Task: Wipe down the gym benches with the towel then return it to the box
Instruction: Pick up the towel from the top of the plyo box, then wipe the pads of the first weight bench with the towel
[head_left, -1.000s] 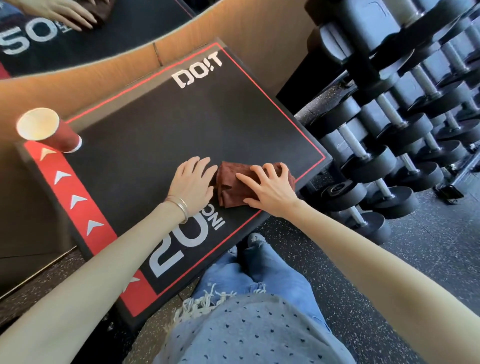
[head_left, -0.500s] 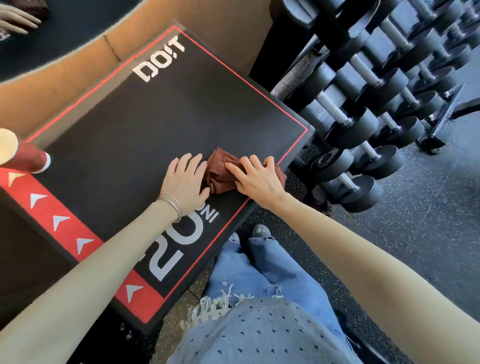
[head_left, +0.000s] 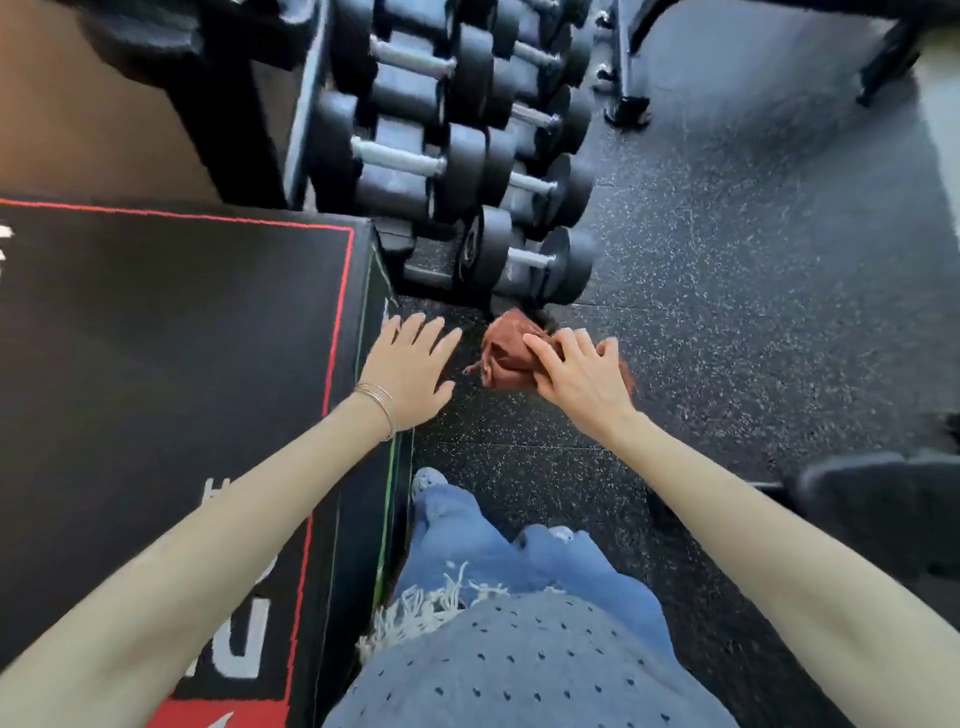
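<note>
A bunched brown towel (head_left: 503, 353) hangs in the air over the floor, gripped in my right hand (head_left: 579, 375). The black plyo box (head_left: 171, 353) with a red border line fills the left of the view. My left hand (head_left: 410, 364) hovers with fingers spread just past the box's right edge, holding nothing. The two hands are a short gap apart. The image is blurred from motion.
A rack of black dumbbells (head_left: 467, 171) stands right behind the hands. Speckled rubber floor (head_left: 753, 291) spreads to the right. Dark equipment (head_left: 878, 499) sits at the right edge. A metal frame leg (head_left: 626, 98) stands at the top. My legs in jeans are below.
My right hand lifted the towel off the box top and carried it right, over the floor. My left hand left the box surface too. The view swung right; the cup is out of sight.
</note>
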